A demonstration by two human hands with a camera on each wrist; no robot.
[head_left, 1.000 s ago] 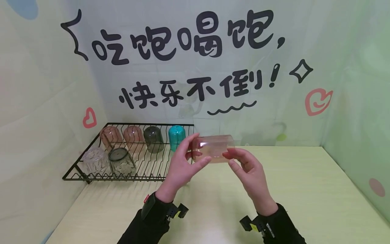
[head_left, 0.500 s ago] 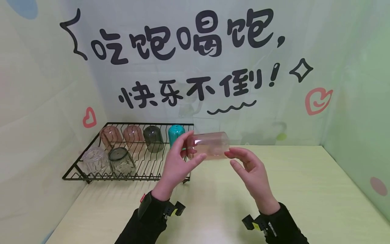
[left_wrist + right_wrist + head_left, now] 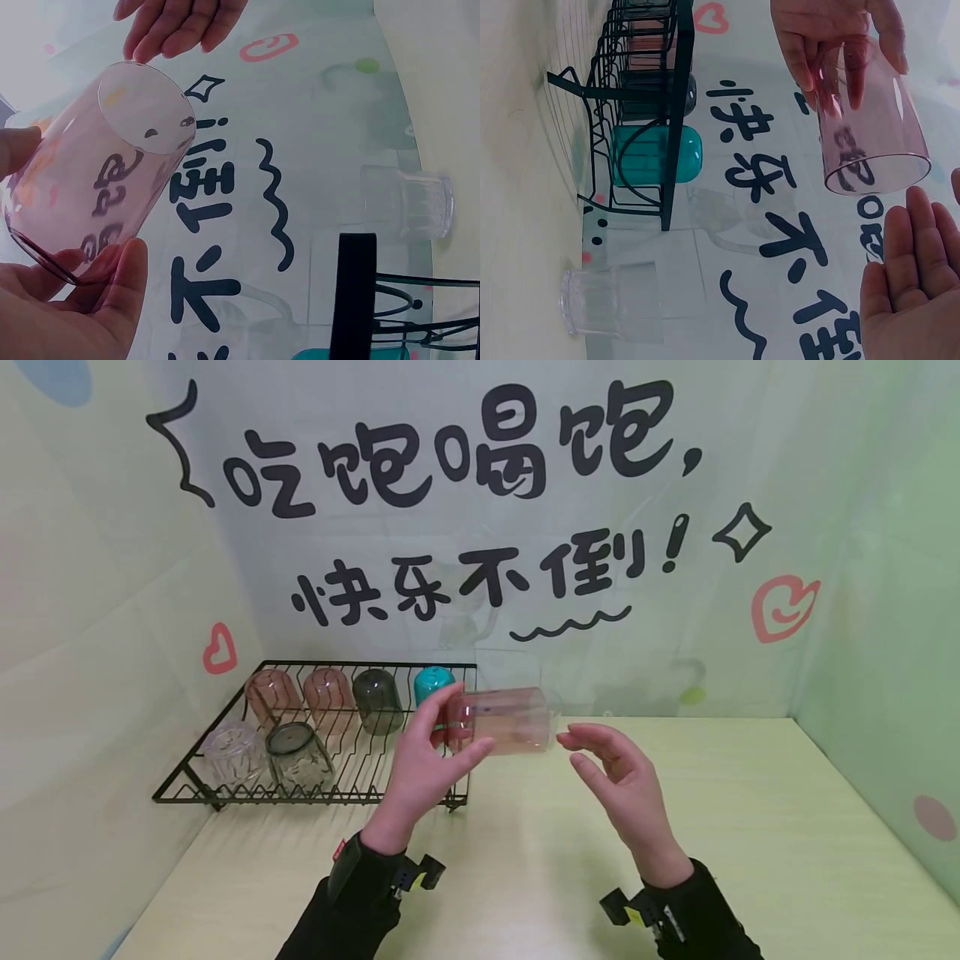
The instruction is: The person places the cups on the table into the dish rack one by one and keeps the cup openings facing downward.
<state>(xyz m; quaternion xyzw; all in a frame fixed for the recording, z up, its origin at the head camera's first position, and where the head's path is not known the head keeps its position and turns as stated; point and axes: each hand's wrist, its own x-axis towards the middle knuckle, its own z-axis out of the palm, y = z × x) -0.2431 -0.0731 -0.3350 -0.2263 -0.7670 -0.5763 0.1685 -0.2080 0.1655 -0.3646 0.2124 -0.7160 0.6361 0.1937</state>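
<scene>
A pink, see-through drinking glass [image 3: 504,720] is held sideways in the air by my left hand [image 3: 423,743]. The left thumb and fingers grip its base end, as the left wrist view also shows. Its wide rim faces my right hand [image 3: 618,777]. A small gap separates the right fingertips from that rim in the head view. Loosely bent, the right fingers hold nothing; in the right wrist view the palm [image 3: 922,300] is turned up beside the glass [image 3: 874,120]. Just behind the left fingers is a turquoise glass [image 3: 432,683] on the rack.
A black wire drying rack [image 3: 360,800] stands at the left, bearing several upside-down glasses, among them a dark grey one [image 3: 378,702] and a pink one [image 3: 330,689]. A clear glass [image 3: 607,300] stands on the table beyond the rack's right end. A printed cloth hangs behind.
The left hand has carried the pink glass leftward, toward the rack. The right fingers, on the glass's rim end a second ago, have come off it; that hand has barely moved.
</scene>
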